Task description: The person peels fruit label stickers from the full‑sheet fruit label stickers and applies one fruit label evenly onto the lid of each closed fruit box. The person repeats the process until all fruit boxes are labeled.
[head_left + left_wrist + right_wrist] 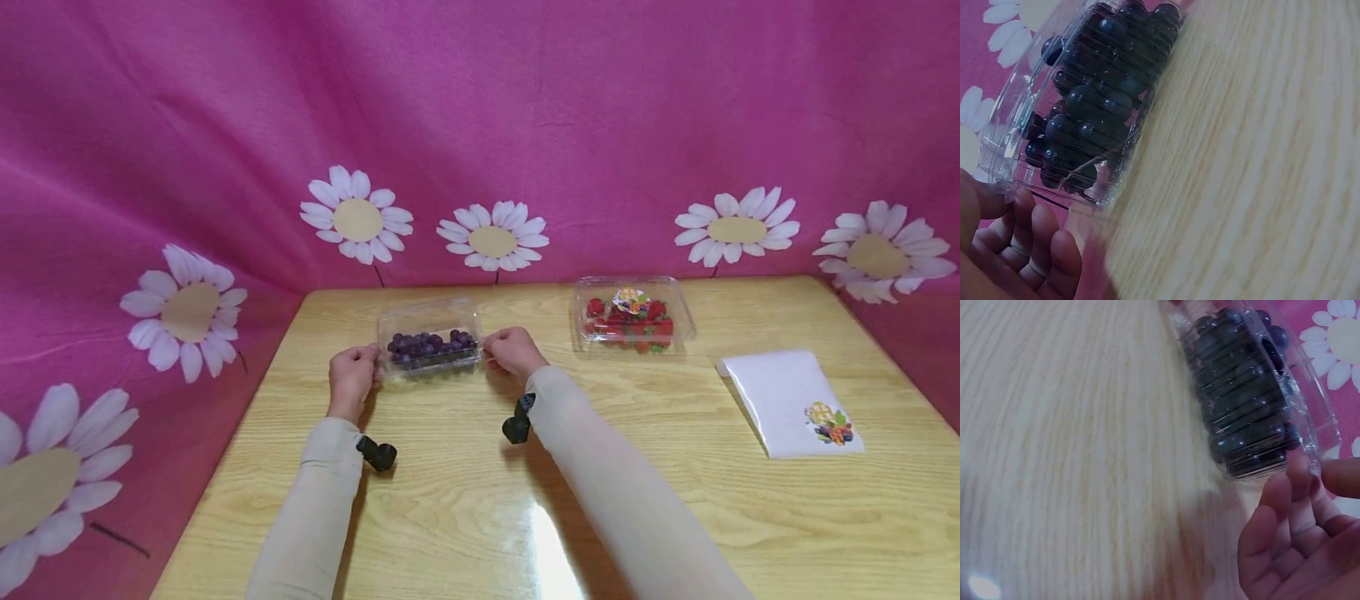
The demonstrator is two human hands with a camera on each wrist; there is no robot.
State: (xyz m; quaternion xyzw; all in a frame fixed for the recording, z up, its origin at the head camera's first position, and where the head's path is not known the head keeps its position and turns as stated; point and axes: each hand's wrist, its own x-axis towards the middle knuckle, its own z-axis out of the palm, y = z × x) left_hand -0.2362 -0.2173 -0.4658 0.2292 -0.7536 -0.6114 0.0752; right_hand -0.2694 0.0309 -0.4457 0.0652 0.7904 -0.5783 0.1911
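A clear plastic box of dark grapes (431, 348) stands near the table's back left, between both hands. My left hand (352, 379) pinches the box's left edge between thumb and forefinger; in the left wrist view that hand (1019, 240) has its other fingers curled beside the ribbed wall. On the opposite end, my right hand (515, 353) pinches the rim at the corner. The right wrist view shows this hand (1304, 537) with its thumb and forefinger on the rim, below the grapes (1244, 394). The grapes (1094, 100) show through the clear side.
To the right stands a clear box of strawberries (630, 321) with a fruit sticker on its lid. A white sheet (783, 400) with a fruit print lies farther right on the wooden table (450, 517). Pink cloth (525, 100) with daisies hangs behind and at the sides.
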